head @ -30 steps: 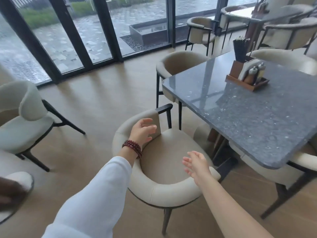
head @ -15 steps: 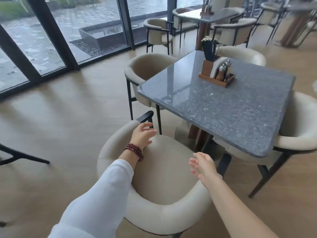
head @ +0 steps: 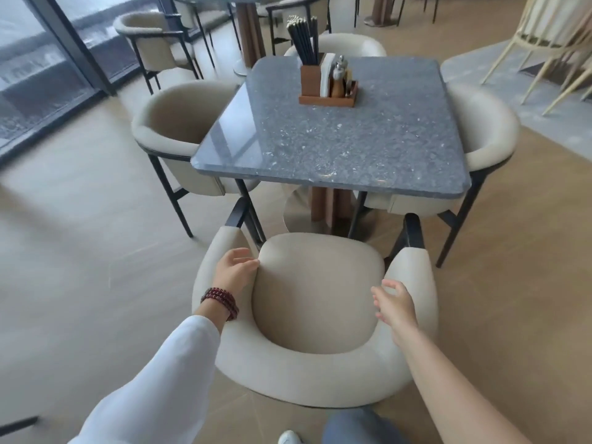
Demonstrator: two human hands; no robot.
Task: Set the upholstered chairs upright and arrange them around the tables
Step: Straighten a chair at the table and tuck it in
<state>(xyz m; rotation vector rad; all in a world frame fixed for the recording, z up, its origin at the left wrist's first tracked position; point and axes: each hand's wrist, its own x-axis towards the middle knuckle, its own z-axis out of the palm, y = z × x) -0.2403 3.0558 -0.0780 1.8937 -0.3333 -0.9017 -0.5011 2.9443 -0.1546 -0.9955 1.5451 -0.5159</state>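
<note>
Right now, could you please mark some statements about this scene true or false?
1. The near chair stands upright, facing the table. True.
2. A caddy on the table holds chopsticks. True.
3. The left hand grips the chopsticks. False: it is at the near chair's left arm, far from them.
4. The chair on the right lies tipped over. False: it stands upright, tucked under the table.
5. The right hand is open, holding nothing. True.

Cream chair (head: 307,373) with tan seat; speckled grey table (head: 333,149); dark-red bead bracelet (head: 221,302).
</note>
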